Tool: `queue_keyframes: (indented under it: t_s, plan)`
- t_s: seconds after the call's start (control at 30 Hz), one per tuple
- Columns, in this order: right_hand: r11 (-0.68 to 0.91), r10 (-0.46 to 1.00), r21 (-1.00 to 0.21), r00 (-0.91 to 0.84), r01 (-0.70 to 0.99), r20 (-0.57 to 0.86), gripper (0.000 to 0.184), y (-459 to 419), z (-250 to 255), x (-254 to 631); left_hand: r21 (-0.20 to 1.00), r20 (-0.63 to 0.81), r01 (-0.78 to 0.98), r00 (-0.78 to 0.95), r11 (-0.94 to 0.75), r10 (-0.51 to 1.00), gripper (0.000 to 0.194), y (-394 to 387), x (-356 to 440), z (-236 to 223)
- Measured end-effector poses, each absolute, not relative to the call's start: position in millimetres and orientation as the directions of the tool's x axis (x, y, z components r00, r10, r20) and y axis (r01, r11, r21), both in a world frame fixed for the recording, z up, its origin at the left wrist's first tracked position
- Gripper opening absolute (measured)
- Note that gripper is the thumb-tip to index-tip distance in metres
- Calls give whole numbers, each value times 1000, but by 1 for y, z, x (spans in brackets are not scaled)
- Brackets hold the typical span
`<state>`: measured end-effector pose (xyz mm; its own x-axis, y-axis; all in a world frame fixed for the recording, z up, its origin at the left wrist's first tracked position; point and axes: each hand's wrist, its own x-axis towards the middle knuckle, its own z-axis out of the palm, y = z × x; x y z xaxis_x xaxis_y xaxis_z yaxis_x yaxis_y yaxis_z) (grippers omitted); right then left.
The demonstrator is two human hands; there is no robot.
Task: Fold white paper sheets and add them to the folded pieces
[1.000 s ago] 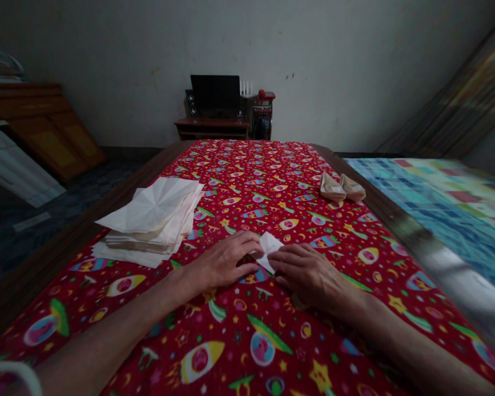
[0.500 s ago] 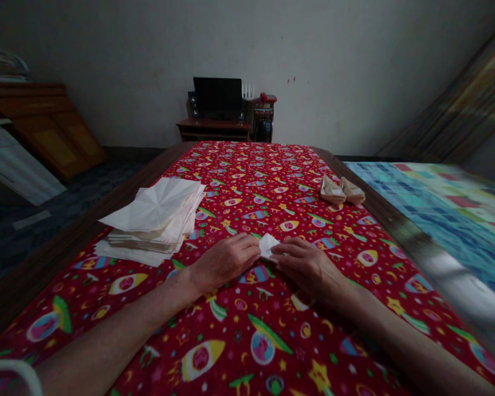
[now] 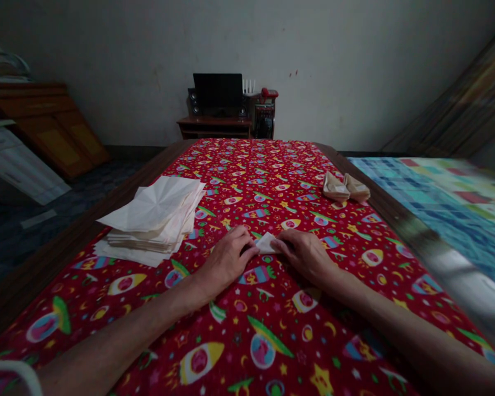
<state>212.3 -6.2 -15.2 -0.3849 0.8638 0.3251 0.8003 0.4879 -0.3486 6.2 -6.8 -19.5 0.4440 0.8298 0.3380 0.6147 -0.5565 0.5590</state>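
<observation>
A small folded piece of white paper [image 3: 266,244] lies on the red patterned cloth [image 3: 247,324] between my hands. My left hand [image 3: 232,253] pinches its left corner, thumb against curled fingers. On its right side, my right hand [image 3: 303,250] grips the paper between thumb and fingers. To the left lies a stack of creased white paper sheets [image 3: 152,212], its top sheet marked with fold lines that meet at the centre. Two folded paper shapes [image 3: 345,188], brownish and box-like, sit together near the cloth's right side.
Dark wooden table edges [image 3: 146,170] border the cloth. Beyond the far end stand a monitor [image 3: 218,92], speakers and a red telephone [image 3: 269,93] on a small desk. A bed with a blue checked cover [image 3: 429,203] is at right; wooden cabinets [image 3: 45,129] stand at left.
The paper now looks flatter and narrower. My right hand has turned its fingers inward to the paper's right end, and my left thumb has come into view at the left corner.
</observation>
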Motion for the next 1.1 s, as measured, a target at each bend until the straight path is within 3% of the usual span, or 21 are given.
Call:
queue_keyframes:
  t_s: [0.2,0.43,0.57,0.8,1.1]
  plan:
    - [452,886,-307,-380,838,266,27,-5,-14,211,555,336,649,397,-520,854,13,-9,8,-17]
    - [407,903,-169,-366,898,225,29,-4,-15,208,452,344,706,425,-545,837,13,-10,10,-17]
    - [404,902,-157,-363,901,233,28,-3,-15,207,353,392,726,459,-591,797,3,-13,11,-18]
    - [450,871,-156,-395,879,291,26,-3,-20,209,103,414,628,678,-771,608,28,-26,15,-15]
    - [512,793,-143,-402,847,457,21,-2,-23,211,124,319,639,699,-759,640,31,-34,13,-14]
